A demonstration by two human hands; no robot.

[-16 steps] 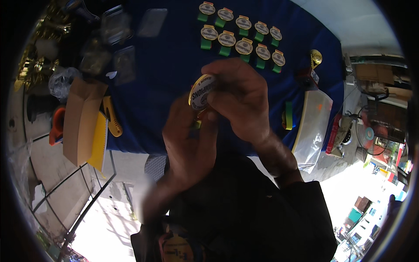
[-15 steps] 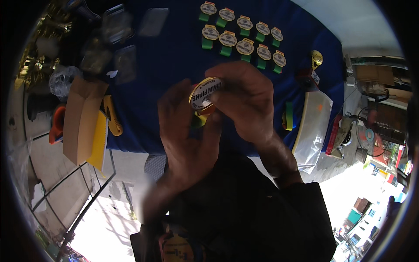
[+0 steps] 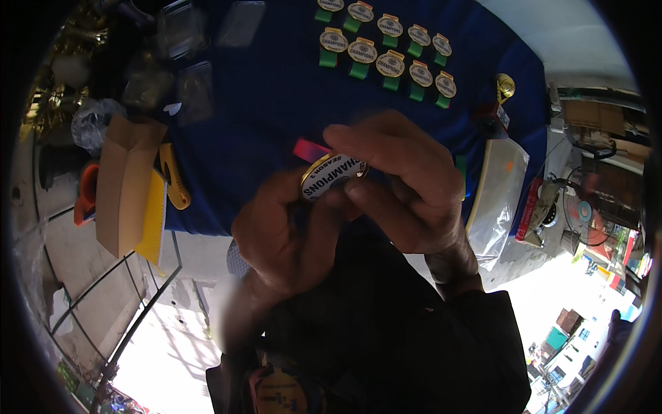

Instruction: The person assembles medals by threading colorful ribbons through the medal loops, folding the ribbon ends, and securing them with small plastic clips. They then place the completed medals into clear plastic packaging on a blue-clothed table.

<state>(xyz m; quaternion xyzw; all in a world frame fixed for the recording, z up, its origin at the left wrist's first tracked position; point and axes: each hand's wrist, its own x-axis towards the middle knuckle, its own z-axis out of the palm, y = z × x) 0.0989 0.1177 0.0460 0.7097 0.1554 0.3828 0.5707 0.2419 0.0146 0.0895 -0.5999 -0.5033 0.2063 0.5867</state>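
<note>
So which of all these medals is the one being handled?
The medal held between the left hand and right hand; the other ten medals lie in two rows on the blue cloth, touched by neither hand.

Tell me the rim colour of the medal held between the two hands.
The held medal is gold-rimmed; the head view shows it best.

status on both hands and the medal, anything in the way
Left hand and right hand gripping one gold-rimmed medal. Printed face toward camera, red-pink strip past its upper edge. Ten more medals lie beyond, off to the side.
</note>
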